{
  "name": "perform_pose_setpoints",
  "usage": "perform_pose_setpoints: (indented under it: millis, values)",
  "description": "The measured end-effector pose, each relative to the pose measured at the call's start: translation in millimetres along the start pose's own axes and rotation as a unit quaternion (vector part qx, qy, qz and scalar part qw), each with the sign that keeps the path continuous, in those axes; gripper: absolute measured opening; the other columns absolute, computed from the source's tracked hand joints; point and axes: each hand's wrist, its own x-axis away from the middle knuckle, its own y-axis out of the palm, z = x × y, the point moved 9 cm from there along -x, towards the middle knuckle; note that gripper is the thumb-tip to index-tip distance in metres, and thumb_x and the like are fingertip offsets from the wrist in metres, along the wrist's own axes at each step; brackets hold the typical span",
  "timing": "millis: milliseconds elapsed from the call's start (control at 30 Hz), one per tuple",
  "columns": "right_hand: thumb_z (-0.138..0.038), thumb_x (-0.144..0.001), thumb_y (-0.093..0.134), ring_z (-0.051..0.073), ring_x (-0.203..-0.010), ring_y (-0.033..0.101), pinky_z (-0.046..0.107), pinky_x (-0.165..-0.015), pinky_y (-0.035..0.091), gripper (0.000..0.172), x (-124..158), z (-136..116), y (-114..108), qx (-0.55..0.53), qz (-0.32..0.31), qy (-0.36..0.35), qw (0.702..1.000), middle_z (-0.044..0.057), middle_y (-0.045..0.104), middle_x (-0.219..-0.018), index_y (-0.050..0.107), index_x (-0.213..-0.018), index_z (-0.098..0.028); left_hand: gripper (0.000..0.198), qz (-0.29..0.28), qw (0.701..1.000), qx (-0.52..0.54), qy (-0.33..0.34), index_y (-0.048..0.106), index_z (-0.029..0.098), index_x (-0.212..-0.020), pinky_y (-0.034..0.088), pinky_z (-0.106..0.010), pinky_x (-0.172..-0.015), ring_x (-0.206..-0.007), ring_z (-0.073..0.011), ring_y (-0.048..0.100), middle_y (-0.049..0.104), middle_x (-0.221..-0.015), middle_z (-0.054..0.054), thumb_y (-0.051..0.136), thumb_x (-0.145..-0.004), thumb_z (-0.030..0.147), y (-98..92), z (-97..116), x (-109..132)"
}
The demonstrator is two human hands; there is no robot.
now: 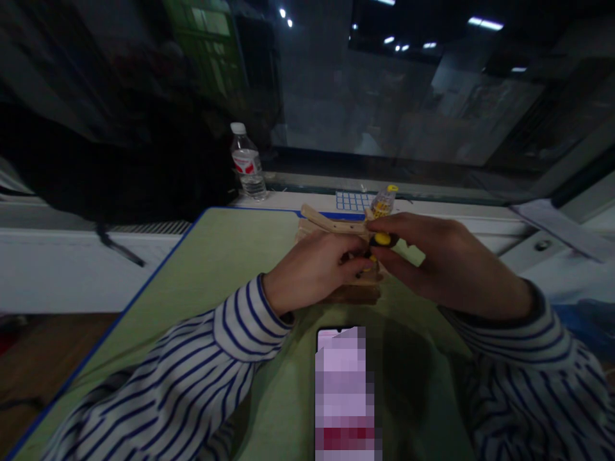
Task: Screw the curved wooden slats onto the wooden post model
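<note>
My right hand (427, 250) pinches a small black-and-yellow piece (383, 239), rounded like a stubby handle, between thumb and fingers. My left hand (317, 266) is closed close beside it, its thumb and index finger meeting at the wooden assembly (355, 293); what those fingertips hold is too dark and small to make out. Light wood makes up the assembly, and a wooden strip with holes (331, 223) sticks out at its back left. Both hands cover much of its middle.
A phone (341, 384) lies on the green table (192, 288) in front of the assembly, its screen blurred out. On the windowsill behind stand a water bottle (248, 166) and a small clear container with a yellow cap (384, 200). A black bag or cloth (120, 173) sits at the left.
</note>
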Motion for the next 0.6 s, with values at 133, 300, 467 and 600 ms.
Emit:
perform_pose_setpoints:
  millis: [133, 300, 467, 600]
  values:
    - [-0.018, -0.087, 0.056, 0.019, -0.099, 0.069, 0.033, -0.087, 0.055, 0.031, 0.5, -0.9, 1.6, -0.008, -0.01, -0.002, 1.0, 0.007, 0.072, -0.114, 0.063, -0.117, -0.016, 0.017, -0.007, 1.0, -0.005, 0.005, 0.069, 0.019, -0.1, 0.046, -0.029, -0.077, -0.087, -0.0176, 0.064, 0.071, -0.094, -0.002, 0.054, -0.092, 0.025, 1.5, 1.3, -0.4]
    - [-0.019, -0.089, 0.055, 0.02, -0.099, 0.069, 0.034, -0.087, 0.055, 0.028, 0.6, -0.1, 1.4, -0.007, -0.012, 0.0, 1.0, 0.008, 0.072, -0.113, 0.064, -0.116, -0.014, 0.021, -0.021, 1.0, -0.012, 0.016, 0.07, 0.019, -0.1, 0.047, -0.028, -0.079, -0.089, -0.0178, 0.065, 0.072, -0.098, -0.004, 0.052, -0.093, 0.026, -0.5, 2.4, -0.1]
    - [-0.021, -0.091, 0.055, 0.018, -0.098, 0.069, 0.032, -0.087, 0.055, 0.027, 1.1, 0.8, 0.4, -0.002, -0.007, -0.002, 1.0, 0.006, 0.072, -0.113, 0.064, -0.115, -0.015, 0.025, -0.059, 0.997, -0.048, -0.004, 0.071, 0.023, -0.107, 0.047, -0.026, -0.084, -0.092, -0.0172, 0.067, 0.074, -0.103, -0.002, 0.053, -0.092, 0.032, -21.3, -7.4, 6.8]
    - [-0.021, -0.091, 0.055, 0.017, -0.1, 0.068, 0.031, -0.089, 0.054, 0.028, 3.0, 4.2, 2.5, 0.003, -0.016, 0.014, 1.0, 0.005, 0.072, -0.114, 0.063, -0.117, -0.016, 0.026, -0.155, 0.985, -0.067, -0.019, 0.069, 0.032, -0.111, 0.045, -0.023, -0.083, -0.095, -0.0155, 0.067, 0.073, -0.11, 0.004, 0.055, -0.09, 0.03, -28.0, -17.1, 19.3]
